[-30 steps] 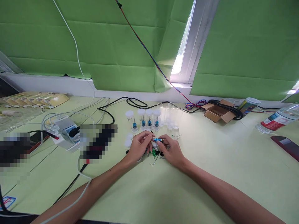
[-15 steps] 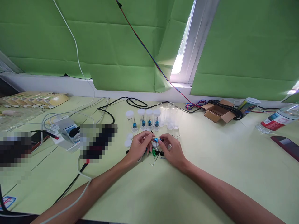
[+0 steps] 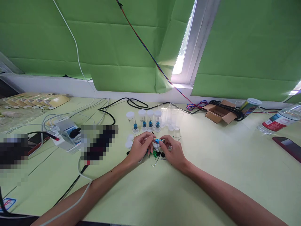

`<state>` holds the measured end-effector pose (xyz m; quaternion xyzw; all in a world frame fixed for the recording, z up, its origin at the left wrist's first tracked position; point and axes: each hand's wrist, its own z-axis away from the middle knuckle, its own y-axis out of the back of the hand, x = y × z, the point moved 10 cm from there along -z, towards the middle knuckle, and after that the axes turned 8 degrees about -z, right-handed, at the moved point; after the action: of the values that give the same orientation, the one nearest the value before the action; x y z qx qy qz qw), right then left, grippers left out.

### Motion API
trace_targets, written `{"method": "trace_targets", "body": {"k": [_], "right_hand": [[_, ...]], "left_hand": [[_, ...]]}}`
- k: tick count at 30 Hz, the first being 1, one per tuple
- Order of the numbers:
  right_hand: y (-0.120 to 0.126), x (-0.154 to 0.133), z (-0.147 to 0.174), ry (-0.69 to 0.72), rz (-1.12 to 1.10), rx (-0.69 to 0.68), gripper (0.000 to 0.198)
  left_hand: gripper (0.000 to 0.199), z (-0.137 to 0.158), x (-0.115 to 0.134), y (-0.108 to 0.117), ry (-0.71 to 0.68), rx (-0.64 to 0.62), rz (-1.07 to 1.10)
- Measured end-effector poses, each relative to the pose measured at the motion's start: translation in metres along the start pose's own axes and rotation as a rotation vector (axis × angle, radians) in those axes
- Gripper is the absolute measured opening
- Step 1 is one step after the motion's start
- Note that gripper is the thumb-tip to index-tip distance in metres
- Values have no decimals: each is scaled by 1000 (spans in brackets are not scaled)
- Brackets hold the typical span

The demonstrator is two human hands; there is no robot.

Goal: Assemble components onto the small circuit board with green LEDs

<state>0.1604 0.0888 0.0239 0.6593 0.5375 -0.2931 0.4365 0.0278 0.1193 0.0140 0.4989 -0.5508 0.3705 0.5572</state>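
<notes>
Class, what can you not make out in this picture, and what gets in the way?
All in the head view:
Blue part: full shape; small, partly covered by the right hand.
Thin rod at the left hand: exact kind; too small.
Dark object: details; blurred into blocks.
Bottle: far end; cut off by the right edge.
Phone: one corner; same edge.

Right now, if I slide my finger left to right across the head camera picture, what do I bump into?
White plug block, left hand, small blue part, right hand, open cardboard box, white-lidded can, clear bottle.
</notes>
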Motion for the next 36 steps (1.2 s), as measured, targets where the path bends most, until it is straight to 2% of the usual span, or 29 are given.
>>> {"method": "trace_targets", "body": {"k": [14, 25, 36], "right_hand": [[-2, 0, 1, -23, 0, -25, 20], [5, -7, -1, 2, 61, 34, 16], [1, -2, 0, 10, 47, 13, 19]], "left_hand": [[27, 0, 2, -1, 9, -6, 7], [27, 1, 4, -1, 10, -3, -4], [26, 1, 3, -1, 15, -4, -4]]}}
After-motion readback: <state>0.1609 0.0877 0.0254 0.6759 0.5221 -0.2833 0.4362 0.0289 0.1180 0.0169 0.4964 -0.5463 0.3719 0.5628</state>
